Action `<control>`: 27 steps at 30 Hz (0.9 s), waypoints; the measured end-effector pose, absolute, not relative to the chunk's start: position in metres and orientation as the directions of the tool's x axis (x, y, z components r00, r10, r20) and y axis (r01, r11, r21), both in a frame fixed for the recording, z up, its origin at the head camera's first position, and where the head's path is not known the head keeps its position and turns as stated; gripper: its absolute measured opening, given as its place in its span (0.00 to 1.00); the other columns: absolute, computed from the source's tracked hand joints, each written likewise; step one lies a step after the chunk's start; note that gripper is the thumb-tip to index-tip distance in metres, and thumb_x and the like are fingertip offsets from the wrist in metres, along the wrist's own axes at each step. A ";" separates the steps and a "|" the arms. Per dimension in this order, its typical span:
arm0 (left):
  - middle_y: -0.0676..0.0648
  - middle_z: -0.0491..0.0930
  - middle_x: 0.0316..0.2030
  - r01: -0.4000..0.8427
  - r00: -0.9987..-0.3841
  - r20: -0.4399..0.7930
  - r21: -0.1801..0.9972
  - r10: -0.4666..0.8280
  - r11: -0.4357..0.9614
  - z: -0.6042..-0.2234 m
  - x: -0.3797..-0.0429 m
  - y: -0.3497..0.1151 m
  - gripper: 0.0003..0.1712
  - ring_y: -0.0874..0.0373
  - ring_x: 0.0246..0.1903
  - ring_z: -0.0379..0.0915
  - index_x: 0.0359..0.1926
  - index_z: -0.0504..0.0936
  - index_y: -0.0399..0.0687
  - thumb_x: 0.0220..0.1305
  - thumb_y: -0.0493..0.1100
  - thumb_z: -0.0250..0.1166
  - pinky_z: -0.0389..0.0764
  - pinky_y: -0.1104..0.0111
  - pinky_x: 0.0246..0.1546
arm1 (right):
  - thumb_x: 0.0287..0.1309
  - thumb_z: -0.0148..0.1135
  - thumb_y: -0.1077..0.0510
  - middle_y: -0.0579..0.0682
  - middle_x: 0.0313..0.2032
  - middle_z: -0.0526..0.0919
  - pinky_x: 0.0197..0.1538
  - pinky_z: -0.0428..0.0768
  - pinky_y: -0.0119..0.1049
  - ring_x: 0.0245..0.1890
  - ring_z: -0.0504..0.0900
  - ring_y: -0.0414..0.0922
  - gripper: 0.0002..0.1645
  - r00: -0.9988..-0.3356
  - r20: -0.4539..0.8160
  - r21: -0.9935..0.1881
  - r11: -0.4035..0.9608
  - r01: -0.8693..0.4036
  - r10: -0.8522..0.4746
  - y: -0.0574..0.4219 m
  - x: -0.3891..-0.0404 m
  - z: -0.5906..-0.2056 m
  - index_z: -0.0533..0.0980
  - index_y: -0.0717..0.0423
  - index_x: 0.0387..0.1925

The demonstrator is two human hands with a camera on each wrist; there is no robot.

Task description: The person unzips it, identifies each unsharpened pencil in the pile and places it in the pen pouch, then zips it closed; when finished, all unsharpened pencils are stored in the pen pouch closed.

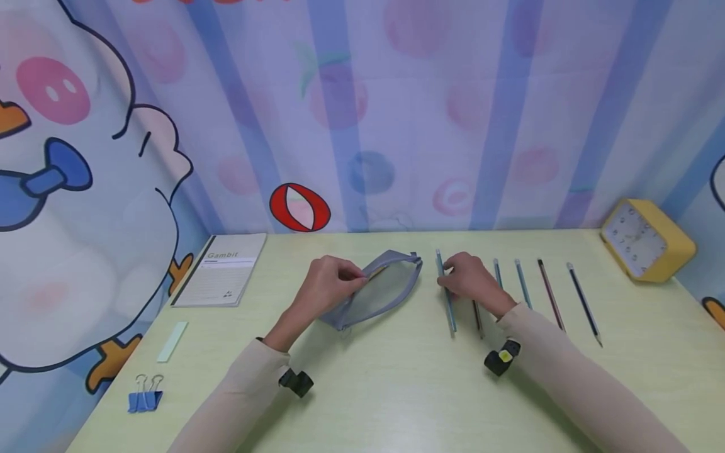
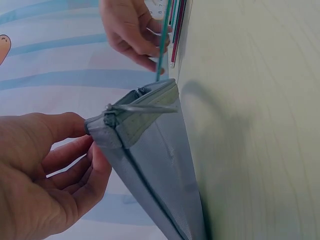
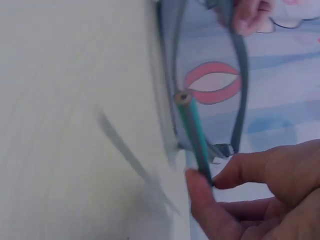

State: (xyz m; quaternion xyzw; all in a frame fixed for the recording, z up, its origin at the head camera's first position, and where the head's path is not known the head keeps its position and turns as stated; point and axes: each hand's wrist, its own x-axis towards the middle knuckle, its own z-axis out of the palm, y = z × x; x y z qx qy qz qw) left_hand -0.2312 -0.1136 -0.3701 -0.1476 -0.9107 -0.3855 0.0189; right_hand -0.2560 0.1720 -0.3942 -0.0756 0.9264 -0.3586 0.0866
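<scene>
My left hand point(image 1: 334, 284) pinches the near-left edge of a grey-blue zip pencil pouch point(image 1: 387, 294), whose mouth gapes toward the right. A yellowish strip shows along its inner edge in the head view. Right of the pouch, my right hand point(image 1: 471, 278) pinches a teal pencil point(image 1: 450, 314) between thumb and fingers. In the right wrist view the flat, unsharpened-looking end of this teal pencil point(image 3: 192, 122) points at the pouch mouth, and its shadow falls on the table. A dark pencil point(image 1: 478, 319) lies just under the right wrist.
Several more pencils lie in a row to the right, among them a reddish pencil point(image 1: 550, 294) and a dark blue pencil point(image 1: 584, 305). A yellow clock point(image 1: 651, 242) stands at back right. On the left are a notebook point(image 1: 221, 270), a pale green strip point(image 1: 172, 341) and a blue binder clip point(image 1: 145, 401).
</scene>
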 end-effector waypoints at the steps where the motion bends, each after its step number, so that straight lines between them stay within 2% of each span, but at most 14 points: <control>1: 0.49 0.89 0.31 0.283 -0.956 0.149 0.697 0.254 0.659 -0.370 -0.231 -0.114 0.06 0.64 0.28 0.81 0.38 0.92 0.46 0.62 0.42 0.72 0.81 0.72 0.30 | 0.67 0.56 0.62 0.68 0.43 0.86 0.43 0.87 0.45 0.26 0.87 0.43 0.26 -0.969 -0.123 -0.729 0.682 -0.057 -0.212 0.172 -0.255 -0.391 0.72 0.74 0.62; 3: 0.49 0.89 0.31 0.281 -0.956 0.148 0.698 0.252 0.658 -0.370 -0.231 -0.114 0.06 0.64 0.28 0.81 0.38 0.92 0.46 0.62 0.42 0.72 0.81 0.72 0.30 | 0.69 0.54 0.61 0.69 0.47 0.84 0.45 0.87 0.43 0.30 0.87 0.42 0.28 -0.960 -0.159 -0.823 0.568 0.001 -0.229 0.172 -0.255 -0.386 0.68 0.74 0.66; 6: 0.49 0.89 0.31 0.276 -0.958 0.143 0.702 0.250 0.656 -0.371 -0.231 -0.114 0.06 0.64 0.27 0.81 0.38 0.92 0.46 0.62 0.41 0.72 0.81 0.72 0.30 | 0.71 0.53 0.61 0.64 0.45 0.84 0.45 0.87 0.37 0.34 0.85 0.39 0.29 -0.943 -0.187 -0.923 0.379 0.072 -0.277 0.171 -0.250 -0.379 0.66 0.72 0.68; 9: 0.49 0.89 0.31 0.277 -0.957 0.144 0.704 0.251 0.654 -0.371 -0.231 -0.114 0.06 0.64 0.27 0.81 0.38 0.92 0.46 0.62 0.42 0.71 0.81 0.72 0.30 | 0.74 0.50 0.61 0.53 0.42 0.83 0.46 0.86 0.35 0.38 0.84 0.39 0.28 -0.905 -0.195 -0.967 0.226 0.114 -0.377 0.169 -0.242 -0.375 0.64 0.72 0.69; 12: 0.49 0.89 0.31 0.282 -0.956 0.149 0.703 0.252 0.653 -0.371 -0.231 -0.114 0.06 0.64 0.28 0.81 0.38 0.92 0.46 0.62 0.42 0.71 0.81 0.72 0.31 | 0.74 0.50 0.62 0.47 0.40 0.83 0.47 0.86 0.34 0.40 0.85 0.40 0.29 -0.846 -0.214 -0.977 0.116 0.180 -0.488 0.161 -0.231 -0.373 0.61 0.74 0.69; 16: 0.50 0.90 0.31 0.285 -0.956 0.158 0.695 0.246 0.661 -0.371 -0.231 -0.116 0.06 0.64 0.28 0.82 0.38 0.92 0.47 0.62 0.42 0.72 0.81 0.71 0.32 | 0.72 0.50 0.64 0.48 0.39 0.82 0.46 0.87 0.36 0.38 0.86 0.41 0.28 -0.757 -0.255 -0.958 0.053 0.282 -0.602 0.144 -0.221 -0.375 0.61 0.76 0.68; 19: 0.50 0.90 0.31 0.283 -0.957 0.164 0.692 0.238 0.664 -0.371 -0.231 -0.117 0.06 0.64 0.29 0.82 0.38 0.92 0.47 0.62 0.43 0.72 0.82 0.71 0.32 | 0.72 0.49 0.65 0.49 0.39 0.81 0.45 0.87 0.36 0.37 0.86 0.41 0.27 -0.718 -0.278 -0.944 0.042 0.329 -0.638 0.131 -0.218 -0.379 0.61 0.77 0.66; 27: 0.50 0.90 0.32 0.308 -0.950 0.184 0.683 0.252 0.662 -0.371 -0.233 -0.119 0.06 0.63 0.30 0.83 0.38 0.92 0.48 0.63 0.43 0.71 0.82 0.71 0.33 | 0.73 0.48 0.64 0.51 0.40 0.80 0.46 0.87 0.37 0.38 0.86 0.43 0.22 -0.722 -0.308 -0.935 0.055 0.351 -0.620 0.116 -0.218 -0.395 0.64 0.75 0.62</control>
